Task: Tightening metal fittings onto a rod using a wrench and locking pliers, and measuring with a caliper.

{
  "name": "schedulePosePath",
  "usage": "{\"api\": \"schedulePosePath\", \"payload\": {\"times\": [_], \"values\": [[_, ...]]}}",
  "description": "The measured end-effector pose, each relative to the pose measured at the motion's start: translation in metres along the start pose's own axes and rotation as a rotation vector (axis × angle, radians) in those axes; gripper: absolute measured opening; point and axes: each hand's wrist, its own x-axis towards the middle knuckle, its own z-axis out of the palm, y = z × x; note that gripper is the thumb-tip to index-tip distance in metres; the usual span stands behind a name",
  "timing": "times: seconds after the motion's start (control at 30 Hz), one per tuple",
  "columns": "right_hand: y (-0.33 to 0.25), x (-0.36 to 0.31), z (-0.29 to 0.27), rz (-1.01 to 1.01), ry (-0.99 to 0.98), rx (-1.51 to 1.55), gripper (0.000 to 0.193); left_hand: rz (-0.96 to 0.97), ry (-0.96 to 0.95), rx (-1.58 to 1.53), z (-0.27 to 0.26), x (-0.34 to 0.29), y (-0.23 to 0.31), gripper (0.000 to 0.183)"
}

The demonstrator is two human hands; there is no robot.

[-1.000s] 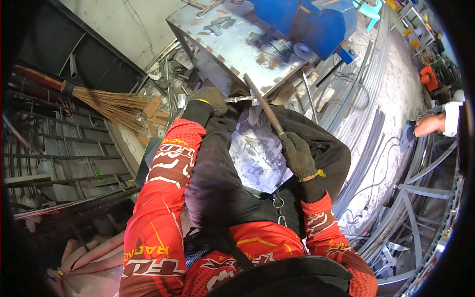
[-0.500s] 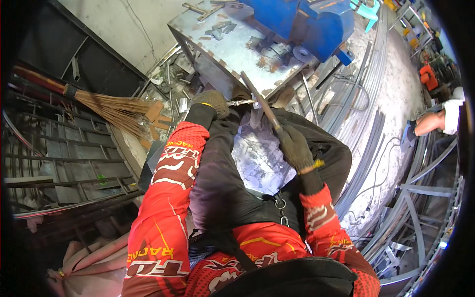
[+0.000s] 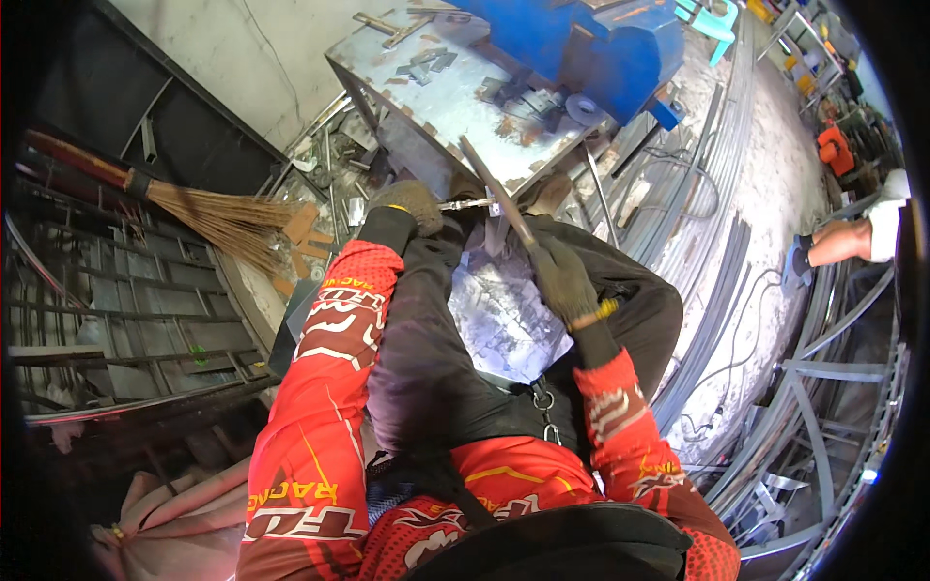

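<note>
My gloved left hand (image 3: 415,205) is closed around silver locking pliers (image 3: 463,204) that point to the right over my lap. Their jaws meet a small metal piece (image 3: 495,209); its exact shape is hard to make out. In my gloved right hand (image 3: 564,281) is a long, flat, dull file (image 3: 492,182), gripped at its near end. It slants away to the far left, crossing at the small piece and seeming to touch it. Below, between my legs, lies a bright greyish-white surface (image 3: 509,315).
Ahead stands a metal worktable (image 3: 441,102) with scrap pieces and a blue machine (image 3: 572,48). A twig broom (image 3: 208,213) and metal frames (image 3: 126,300) are at left. Long steel bars (image 3: 717,281) run along the right floor; another person's foot (image 3: 799,259) shows beyond them.
My right hand and the file have shifted slightly left and away from me across the small piece. My left hand keeps its hold on the pliers. The whole view has moved a little.
</note>
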Motion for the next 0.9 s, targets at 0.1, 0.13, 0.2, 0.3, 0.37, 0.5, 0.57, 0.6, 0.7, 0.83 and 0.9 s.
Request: {"api": "schedulePosePath", "payload": {"times": [0.1,0.13,0.2,0.3,0.37,0.5,0.57,0.6,0.7,0.83,0.9], "values": [[0.021,-0.015,-0.003,0.078,0.016,0.061,0.036,0.001,-0.027,0.045,-0.010,-0.007,0.016,0.037],[0.024,-0.015,0.000,0.021,0.040,0.061,0.035,0.007,0.000,0.049,-0.010,-0.007,0.013,0.037],[0.015,0.015,0.007,-0.075,0.063,0.054,0.035,0.018,0.027,0.061,-0.004,-0.001,0.008,0.036],[-0.001,0.070,0.010,-0.292,0.101,-0.103,0.036,0.047,0.050,0.085,0.001,0.006,0.011,0.036],[0.007,0.078,0.008,-0.411,0.118,-0.262,0.037,0.031,0.044,0.024,-0.006,0.000,0.022,0.037],[-0.005,0.039,0.003,-0.288,0.071,-0.124,0.038,-0.004,-0.006,0.020,-0.001,-0.002,0.004,0.038],[-0.007,-0.002,-0.009,0.008,0.014,0.101,0.038,-0.017,-0.018,0.040,-0.009,-0.008,0.012,0.039],[-0.001,-0.021,-0.012,0.115,0.005,0.087,0.037,-0.020,-0.020,0.032,-0.012,-0.011,0.014,0.039],[0.008,-0.021,-0.009,0.139,0.024,0.071,0.036,0.004,-0.042,0.058,-0.017,-0.011,0.019,0.038],[0.001,0.040,0.006,-0.188,0.095,0.011,0.034,0.015,-0.003,0.061,-0.012,-0.009,0.023,0.038],[-0.007,0.062,0.005,-0.277,0.128,-0.073,0.033,0.012,0.043,0.045,-0.010,-0.004,0.028,0.037]]}}
